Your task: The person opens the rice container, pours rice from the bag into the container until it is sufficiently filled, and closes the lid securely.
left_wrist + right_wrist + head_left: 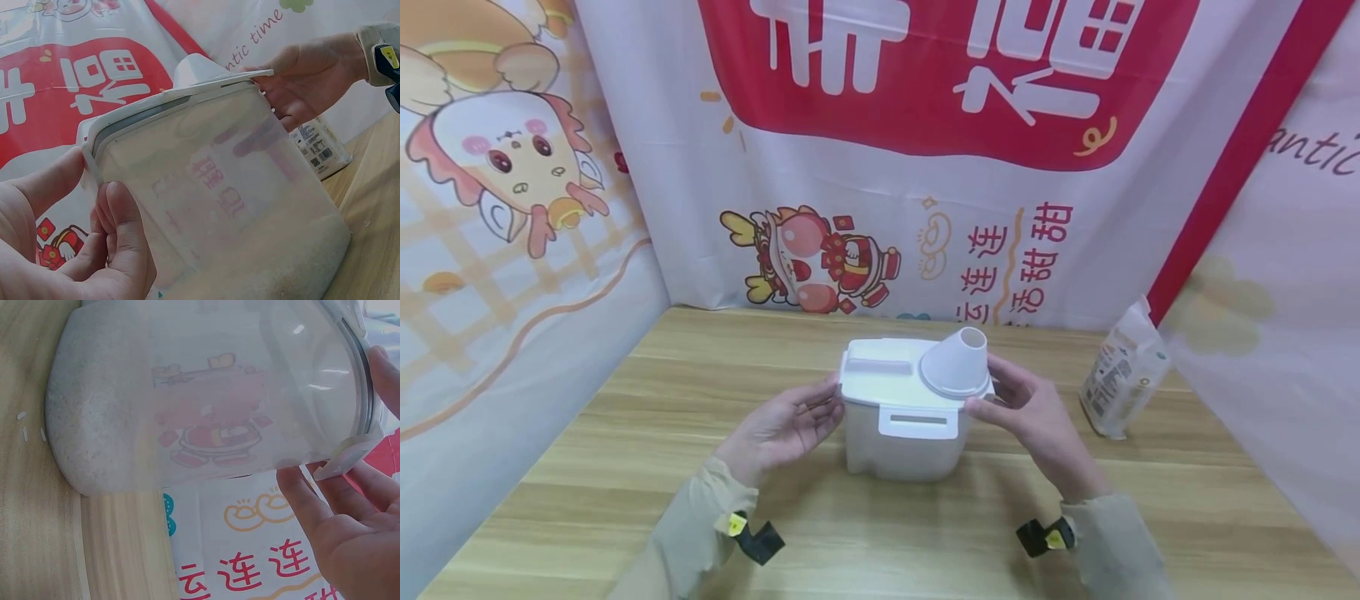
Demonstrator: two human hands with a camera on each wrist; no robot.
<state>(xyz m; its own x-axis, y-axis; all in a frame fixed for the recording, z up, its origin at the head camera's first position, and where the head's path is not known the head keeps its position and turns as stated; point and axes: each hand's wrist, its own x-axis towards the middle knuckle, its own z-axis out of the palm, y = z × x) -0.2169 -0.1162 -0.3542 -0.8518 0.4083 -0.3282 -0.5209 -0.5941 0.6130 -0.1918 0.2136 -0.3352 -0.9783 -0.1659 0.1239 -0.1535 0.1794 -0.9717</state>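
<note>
A translucent rice container [904,454] stands on the wooden table, with pale grains of rice [87,406] in its lower part. Its white lid [880,367] lies on top, with a cone-shaped white spout cup [958,362] at the right end and a slotted latch [918,422] on the near side. My left hand [793,423] grips the lid's left end, the thumb and curled fingers at the rim. At the opposite end my right hand [1030,412] holds the lid's edge, its thumb on the near corner and the fingers by an end clip [350,453].
To the right stands a printed plastic bag [1123,375] beside the cloth wall. A few loose rice grains [25,433] lie on the table [700,358] near the container. Printed cloth [865,183] hangs behind and on both sides.
</note>
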